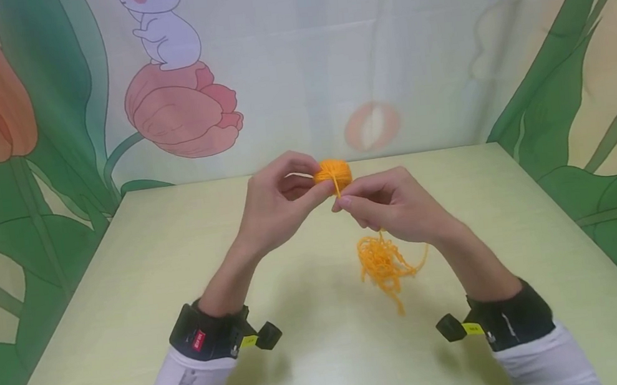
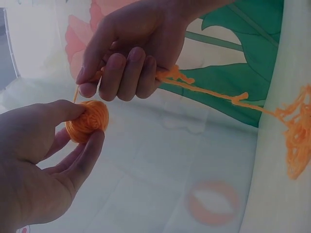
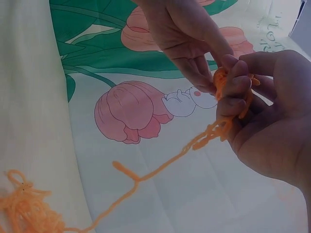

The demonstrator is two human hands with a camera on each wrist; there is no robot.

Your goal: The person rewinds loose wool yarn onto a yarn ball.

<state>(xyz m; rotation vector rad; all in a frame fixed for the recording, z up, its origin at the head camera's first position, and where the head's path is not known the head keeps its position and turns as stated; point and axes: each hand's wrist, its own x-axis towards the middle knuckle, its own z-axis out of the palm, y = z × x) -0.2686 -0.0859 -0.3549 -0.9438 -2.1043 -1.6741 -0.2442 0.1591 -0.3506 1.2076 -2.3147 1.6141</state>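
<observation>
A small ball of orange yarn (image 1: 342, 173) is gripped between the thumb and fingers of my left hand (image 1: 281, 205), raised over the far part of the table. My right hand (image 1: 385, 203) is just to its right, pinching the strand (image 1: 336, 184) that comes off the ball between thumb and forefinger. In the left wrist view the other right fingers curl round more yarn (image 2: 177, 75), which trails from the palm. That length runs down to a loose tangled heap of orange yarn (image 1: 380, 260) on the table below the right hand.
The pale yellow table (image 1: 325, 354) reaches back to a hanging cloth (image 1: 287, 94) printed with tulips, leaves and a white animal. Black bands (image 1: 210, 331) with small cameras circle both wrists. One loose yarn end curves off the heap to the right.
</observation>
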